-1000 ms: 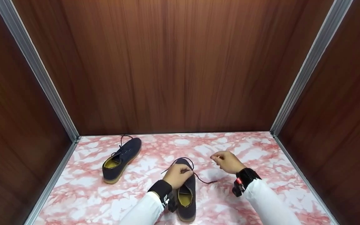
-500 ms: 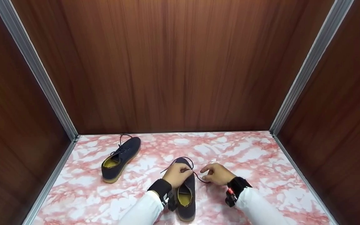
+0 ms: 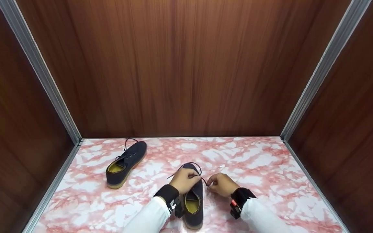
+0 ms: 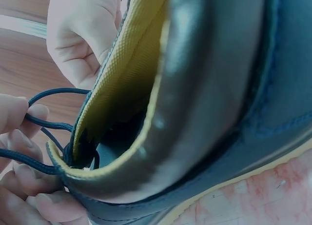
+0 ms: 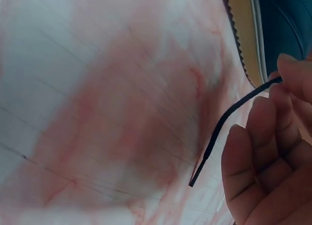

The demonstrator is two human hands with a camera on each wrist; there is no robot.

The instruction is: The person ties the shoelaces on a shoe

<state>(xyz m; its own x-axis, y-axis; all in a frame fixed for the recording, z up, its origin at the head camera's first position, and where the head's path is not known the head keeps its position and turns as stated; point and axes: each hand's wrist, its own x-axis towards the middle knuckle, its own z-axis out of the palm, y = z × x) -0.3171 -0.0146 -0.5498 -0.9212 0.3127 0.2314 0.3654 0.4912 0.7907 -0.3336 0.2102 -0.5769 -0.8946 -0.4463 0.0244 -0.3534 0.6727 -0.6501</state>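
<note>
A dark navy lace-up shoe (image 3: 194,222) with a yellow lining stands in front of me, heel toward me. My left hand (image 3: 184,182) is over its laced front and pinches the dark shoelace (image 4: 57,91), which loops up from the eyelets in the left wrist view. To the right of the shoe, my right hand (image 3: 222,185) pinches the other run of lace (image 5: 218,130) between thumb and forefinger. The lace's tipped end hangs free past those fingers in the right wrist view. My left fingers hide part of the eyelets.
A matching navy shoe (image 3: 128,163) stands at the back left, its lace loose at the side. The red-and-white marbled surface (image 3: 254,161) is bounded by brown wood-grain panels (image 3: 180,71) with grey metal corner strips (image 3: 322,77).
My right hand has come left and down toward the shoe and taken hold of the lace that lay on the surface. My left hand has stayed at the shoe, holding its lace.
</note>
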